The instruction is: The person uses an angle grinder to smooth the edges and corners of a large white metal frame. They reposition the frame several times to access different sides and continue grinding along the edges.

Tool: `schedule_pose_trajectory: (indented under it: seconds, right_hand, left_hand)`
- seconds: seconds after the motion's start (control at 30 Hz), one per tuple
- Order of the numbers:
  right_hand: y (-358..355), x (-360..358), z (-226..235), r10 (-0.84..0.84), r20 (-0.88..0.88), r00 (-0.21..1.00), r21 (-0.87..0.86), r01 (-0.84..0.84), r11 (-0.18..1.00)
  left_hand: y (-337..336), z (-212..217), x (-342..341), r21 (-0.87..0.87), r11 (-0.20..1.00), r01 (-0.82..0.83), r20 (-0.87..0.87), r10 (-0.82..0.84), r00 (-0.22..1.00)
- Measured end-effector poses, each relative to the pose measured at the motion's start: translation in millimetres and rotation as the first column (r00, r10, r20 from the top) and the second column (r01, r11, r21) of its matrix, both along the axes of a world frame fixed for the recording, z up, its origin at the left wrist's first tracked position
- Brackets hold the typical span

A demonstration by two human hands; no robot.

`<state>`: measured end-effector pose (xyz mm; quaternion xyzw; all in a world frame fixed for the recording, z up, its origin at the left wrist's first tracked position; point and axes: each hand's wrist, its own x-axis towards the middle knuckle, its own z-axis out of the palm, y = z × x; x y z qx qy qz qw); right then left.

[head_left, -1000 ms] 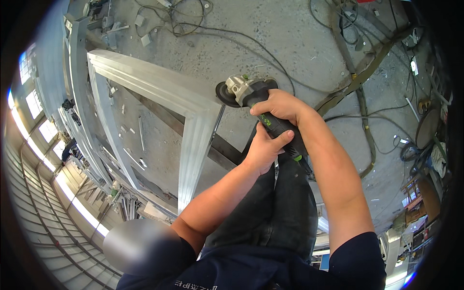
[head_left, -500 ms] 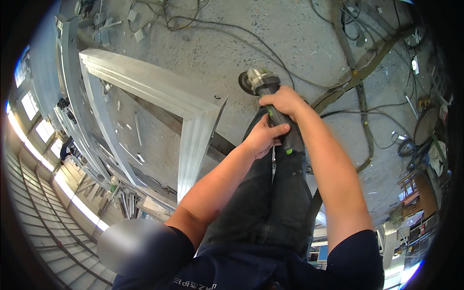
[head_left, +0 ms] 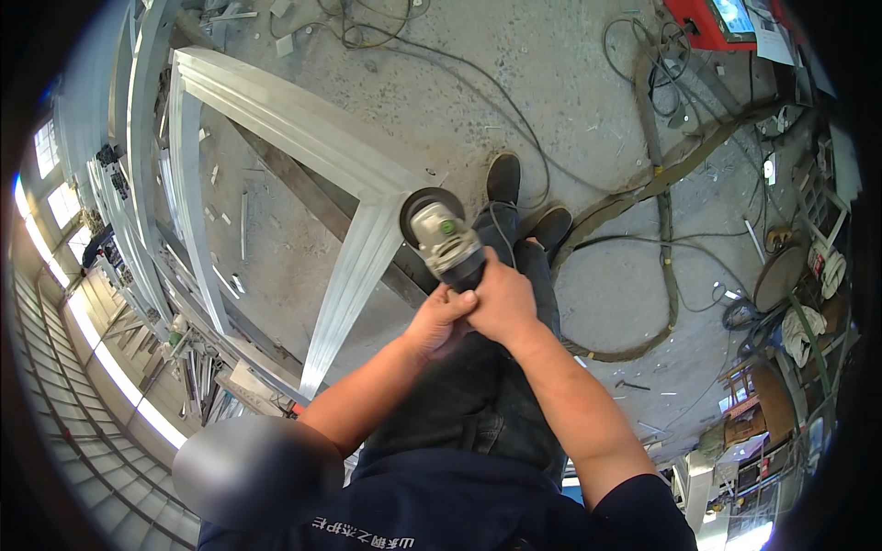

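Note:
Both of my hands are closed around the body of an angle grinder [head_left: 447, 243]. Its silver gear head points away from me, and the round dark disc is at the corner of a silver metal frame [head_left: 294, 129]. Whether the disc touches the metal, I cannot tell. My right hand [head_left: 503, 301] wraps the dark body just behind the head. Beside it, lower and to the left, my left hand [head_left: 437, 321] grips the same body with its thumb against the right hand. The rear of the grinder is hidden beneath my hands.
Long silver profiles [head_left: 147, 174] stand along the left side. Black cables [head_left: 478, 78] trail over the concrete floor, and a thick hose [head_left: 673, 275] curves at the right. A red machine with a screen [head_left: 707, 26] is at the far right. My shoes [head_left: 503, 179] are beyond the grinder.
The grinder and both hands have moved left and toward me, bringing the disc to the frame's corner. My view has shifted right, so the red machine and my shoes now show.

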<state>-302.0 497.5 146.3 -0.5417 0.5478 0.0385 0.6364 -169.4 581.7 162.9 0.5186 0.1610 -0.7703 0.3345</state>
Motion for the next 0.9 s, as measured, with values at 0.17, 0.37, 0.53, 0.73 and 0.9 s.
schedule_pose_trajectory:
  seconds: [0.17, 0.37, 0.53, 0.73, 0.9]
  right_hand:
    - [-2.7, 33.8, 5.6, 0.146, 0.033, 0.989, 0.005, -0.146, 0.989]
    - [-12.2, 43.9, 7.7, 0.157, -0.022, 0.987, 0.003, -0.157, 0.988]
    - [-23.1, 45.5, 11.9, 0.218, -0.071, 0.973, 0.040, -0.216, 0.976]
    - [-14.3, 44.5, 14.8, 0.109, -0.106, 0.988, 0.028, -0.107, 0.994]
    - [-15.6, 38.8, 10.5, 0.109, -0.091, 0.990, 0.017, -0.108, 0.994]
  left_hand:
    - [5.6, 2.2, 31.6, 0.008, 1.000, -0.026, 0.092, 0.025, 0.995]
    - [-4.2, 0.1, 41.0, -0.017, 1.000, -0.016, 0.068, 0.017, 0.998]
    - [-11.6, -2.3, 41.5, -0.003, 0.999, -0.035, 0.048, 0.035, 0.998]
    - [-15.0, 1.8, 39.0, 0.006, 1.000, -0.007, 0.040, 0.007, 0.999]
    - [-22.9, 3.5, 34.8, 0.052, 0.998, 0.023, 0.041, -0.025, 0.999]
